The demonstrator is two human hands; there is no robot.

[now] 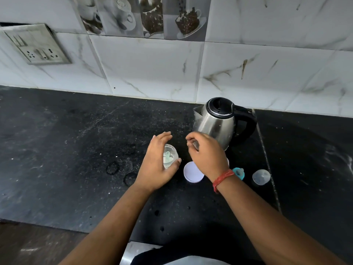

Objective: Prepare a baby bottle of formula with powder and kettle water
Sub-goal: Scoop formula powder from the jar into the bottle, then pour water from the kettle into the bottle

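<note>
At frame centre the left hand [155, 165] wraps its grip round the bottle [170, 156]; the right hand [207, 155], just right, pinches something small, unclear what.

— How is the light where we are looking?
— Soft and even; the kettle [216, 124] carries a pale glare, and the counter [76, 150] stays dark.
— And sharpness?
— Our hands smear slightly; wall tiles [152, 64] bend toward ten and two o'clock.

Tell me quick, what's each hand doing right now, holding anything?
Left hand: wrapped around the open baby bottle, holding it on the counter.
Right hand: fingers pinched together above the bottle; what they hold, if anything, cannot be told.
</note>
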